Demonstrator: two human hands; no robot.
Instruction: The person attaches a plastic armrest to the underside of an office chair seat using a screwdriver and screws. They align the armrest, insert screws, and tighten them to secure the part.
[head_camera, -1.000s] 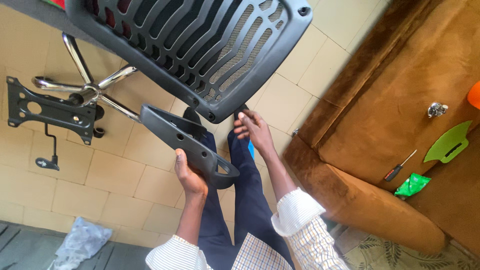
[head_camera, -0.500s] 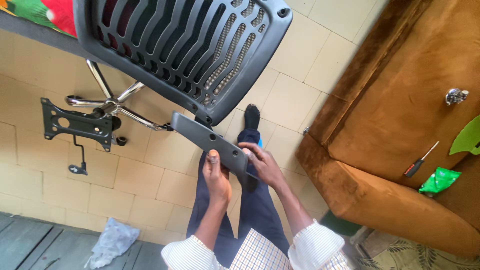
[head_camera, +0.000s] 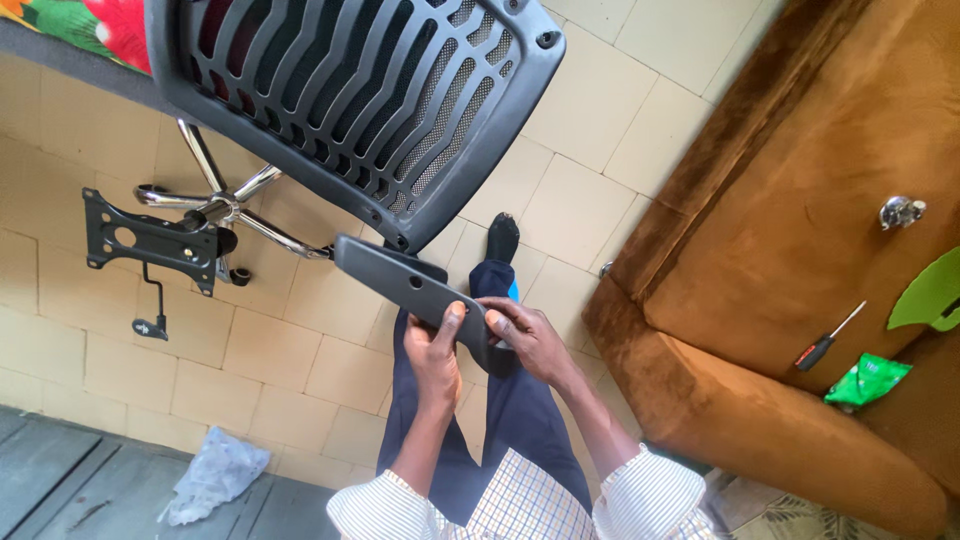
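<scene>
Both hands hold a dark grey plastic chair armrest (head_camera: 400, 280) over my lap. My left hand (head_camera: 432, 350) grips it from below with the thumb on top. My right hand (head_camera: 522, 335) closes around its near end. The armrest's far end lies close to the lower edge of a black slatted mesh chair backrest (head_camera: 360, 100), which leans above my legs. Whether the two parts touch I cannot tell.
A chrome chair base (head_camera: 225, 205) and a black metal seat plate with lever (head_camera: 140, 240) lie on the tiled floor at left. A crumpled plastic bag (head_camera: 215, 475) lies lower left. On the brown sofa (head_camera: 800, 300) rest a screwdriver (head_camera: 828, 338), green packet (head_camera: 866, 378) and metal knob (head_camera: 900, 212).
The armrest has shifted right and toward me, and my hands have drawn together on its near end. The view has moved slightly, showing more of the sofa.
</scene>
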